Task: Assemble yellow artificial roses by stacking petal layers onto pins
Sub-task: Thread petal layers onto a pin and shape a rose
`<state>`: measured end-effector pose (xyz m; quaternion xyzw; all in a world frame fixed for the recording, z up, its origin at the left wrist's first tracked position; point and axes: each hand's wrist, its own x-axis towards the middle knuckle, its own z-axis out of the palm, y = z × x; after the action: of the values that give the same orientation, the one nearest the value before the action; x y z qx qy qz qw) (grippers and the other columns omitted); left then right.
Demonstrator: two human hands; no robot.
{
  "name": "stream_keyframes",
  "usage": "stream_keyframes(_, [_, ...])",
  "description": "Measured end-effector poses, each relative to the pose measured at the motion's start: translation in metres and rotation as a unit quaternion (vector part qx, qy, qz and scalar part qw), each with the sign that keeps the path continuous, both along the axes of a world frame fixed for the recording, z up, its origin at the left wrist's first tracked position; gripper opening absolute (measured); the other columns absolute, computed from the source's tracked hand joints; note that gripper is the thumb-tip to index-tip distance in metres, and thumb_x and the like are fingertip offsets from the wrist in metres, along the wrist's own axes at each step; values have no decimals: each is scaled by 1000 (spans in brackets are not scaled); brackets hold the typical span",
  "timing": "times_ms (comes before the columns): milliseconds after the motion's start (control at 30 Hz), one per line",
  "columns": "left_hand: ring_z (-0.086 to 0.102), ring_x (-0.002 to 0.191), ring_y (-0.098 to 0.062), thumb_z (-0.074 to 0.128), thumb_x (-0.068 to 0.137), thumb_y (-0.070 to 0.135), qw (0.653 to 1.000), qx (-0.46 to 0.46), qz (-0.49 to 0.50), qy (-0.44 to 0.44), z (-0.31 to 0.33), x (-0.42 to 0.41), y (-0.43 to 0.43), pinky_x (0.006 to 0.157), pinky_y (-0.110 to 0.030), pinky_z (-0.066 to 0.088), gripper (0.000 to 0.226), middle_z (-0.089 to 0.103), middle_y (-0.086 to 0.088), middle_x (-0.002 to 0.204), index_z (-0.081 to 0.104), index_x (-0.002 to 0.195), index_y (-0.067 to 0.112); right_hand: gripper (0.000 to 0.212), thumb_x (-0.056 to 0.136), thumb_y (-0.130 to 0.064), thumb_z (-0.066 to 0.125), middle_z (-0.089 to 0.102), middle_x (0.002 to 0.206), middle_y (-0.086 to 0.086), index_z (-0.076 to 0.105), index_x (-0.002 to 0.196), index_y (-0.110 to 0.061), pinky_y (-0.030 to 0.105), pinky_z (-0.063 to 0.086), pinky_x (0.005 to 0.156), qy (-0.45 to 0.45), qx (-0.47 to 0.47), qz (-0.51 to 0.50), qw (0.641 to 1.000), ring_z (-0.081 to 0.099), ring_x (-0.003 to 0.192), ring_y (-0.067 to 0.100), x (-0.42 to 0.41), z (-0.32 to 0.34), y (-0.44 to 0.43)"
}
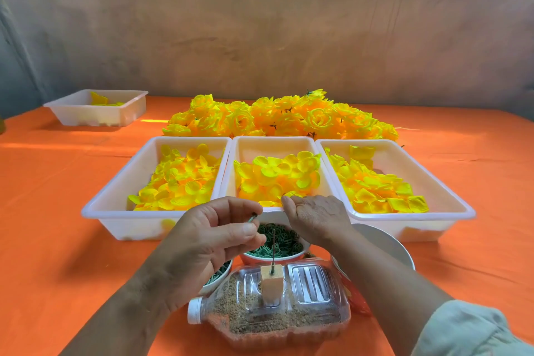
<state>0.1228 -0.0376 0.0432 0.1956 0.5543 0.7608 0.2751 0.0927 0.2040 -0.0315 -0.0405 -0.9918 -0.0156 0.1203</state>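
Three white trays hold loose yellow petal layers: left tray [115, 199], middle tray [274, 143], right tray [450, 199]. My left hand [208, 243] pinches a small green pin piece [252, 217] between thumb and forefinger, above the bowls. My right hand [315, 215] reaches over the middle tray's near rim, its fingertips curled on a yellow petal [290, 195]. A thin upright pin [273, 248] stands in an orange foam block [271, 283] fixed on a clear bottle [271, 312] lying on its side, filled with sand.
A pile of finished yellow roses [277, 117] lies behind the trays. A bowl of green rings [274, 243] sits behind the bottle; another bowl [218, 276] is partly hidden under my left hand. A fourth white tray [98, 108] stands far left. A round metal dish [384, 243] sits right.
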Motion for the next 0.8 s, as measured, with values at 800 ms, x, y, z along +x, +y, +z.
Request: stream_keyframes(800, [58, 57, -7, 74, 58, 40, 996, -55, 35, 56, 1, 12, 18, 65, -21, 57, 33, 64, 1, 66, 80, 77, 13, 46, 102, -45, 15, 69, 104, 3, 57, 108, -27, 37, 31, 67, 11, -1, -3, 1000, 61, 99, 32, 2, -1, -2])
